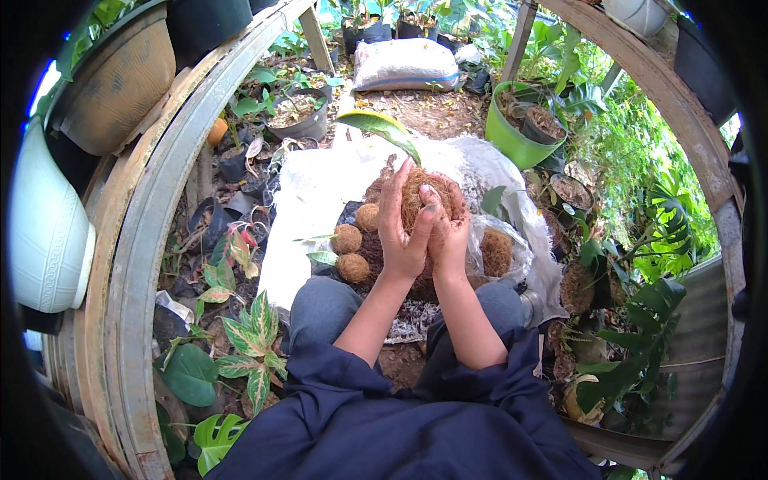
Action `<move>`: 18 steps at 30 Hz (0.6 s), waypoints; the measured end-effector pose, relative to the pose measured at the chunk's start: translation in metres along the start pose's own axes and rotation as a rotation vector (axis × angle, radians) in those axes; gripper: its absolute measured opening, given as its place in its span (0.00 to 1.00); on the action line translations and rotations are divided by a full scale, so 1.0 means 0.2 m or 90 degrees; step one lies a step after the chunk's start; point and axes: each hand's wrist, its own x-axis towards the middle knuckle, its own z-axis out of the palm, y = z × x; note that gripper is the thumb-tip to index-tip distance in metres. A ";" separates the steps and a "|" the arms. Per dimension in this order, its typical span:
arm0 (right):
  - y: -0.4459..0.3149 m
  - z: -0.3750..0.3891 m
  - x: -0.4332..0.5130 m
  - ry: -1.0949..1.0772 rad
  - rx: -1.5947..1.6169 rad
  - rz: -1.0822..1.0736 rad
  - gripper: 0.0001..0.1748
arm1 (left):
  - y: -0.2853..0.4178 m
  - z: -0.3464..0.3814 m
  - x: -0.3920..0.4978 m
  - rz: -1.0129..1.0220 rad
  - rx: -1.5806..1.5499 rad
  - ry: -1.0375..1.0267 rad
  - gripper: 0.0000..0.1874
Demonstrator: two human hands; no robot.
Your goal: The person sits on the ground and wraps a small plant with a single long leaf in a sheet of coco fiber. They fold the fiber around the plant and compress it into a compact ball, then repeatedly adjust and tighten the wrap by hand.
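Note:
Cupped between both hands is a ball of brown coconut fiber [414, 195], with a yellow-edged green leaf [384, 128] rising from its top. My left hand [403, 225] presses on its left side and my right hand [447, 225] on its right; both are smeared with soil. Three small fiber balls [353, 268] lie left of the hands, with small green leaves beside them. Dark soil [373, 246] shows beneath and behind the hands. To the right, a clear plastic bag [522, 255] holds loose coconut fiber [497, 251].
A white woven sack [306, 192] is spread on the ground in front of my knees. A filled sack [406, 65] lies farther back. A green pot [519, 129] stands at the right rear, a black pot [312, 123] at the left. Curved-looking metal rails [129, 252] and leafy plants flank both sides.

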 end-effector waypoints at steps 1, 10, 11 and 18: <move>0.00 0.01 -0.01 -0.005 -0.024 -0.055 0.14 | 0.01 -0.01 0.01 -0.028 0.002 -0.010 0.22; 0.00 0.03 0.00 0.010 0.207 0.075 0.25 | -0.08 -0.06 0.04 -0.330 -0.229 0.076 0.18; 0.00 0.02 0.01 -0.004 0.248 0.113 0.25 | -0.08 -0.05 0.03 -0.302 -0.236 0.054 0.19; 0.02 -0.01 0.01 0.045 0.118 0.062 0.19 | -0.02 -0.02 -0.01 -0.181 -0.127 -0.044 0.22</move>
